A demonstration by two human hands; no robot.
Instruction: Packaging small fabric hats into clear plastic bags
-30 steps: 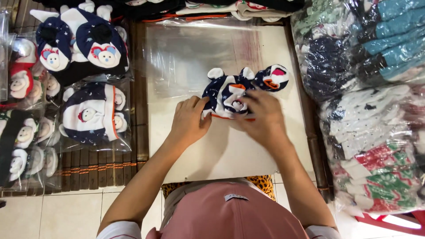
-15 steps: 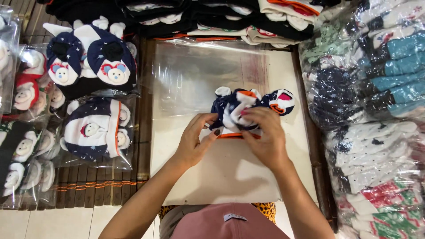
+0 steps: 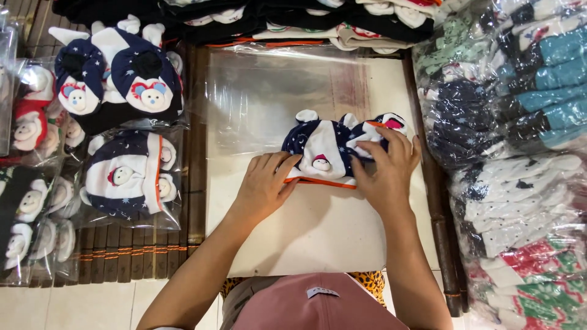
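A navy-and-white baby hat (image 3: 324,146) with small ears, a little face and an orange rim lies on a white board (image 3: 306,238). My left hand (image 3: 264,186) presses flat on the hat's lower left edge, fingers spread. My right hand (image 3: 386,171) rests on its right side, fingertips over a second folded navy piece (image 3: 382,125) with a pink and orange patch. Beyond the hat, a clear plastic bag (image 3: 269,98) lies flat on the board.
Bagged hats of the same kind (image 3: 125,174) and unbagged ones (image 3: 116,79) lie at the left on a slatted mat (image 3: 122,253). Dark folded garments (image 3: 293,18) line the far edge. Stacks of bagged socks (image 3: 520,122) fill the right side.
The hat has been spread flatter on the board. My left hand slid to its lower left edge, and my right hand moved to its right side.
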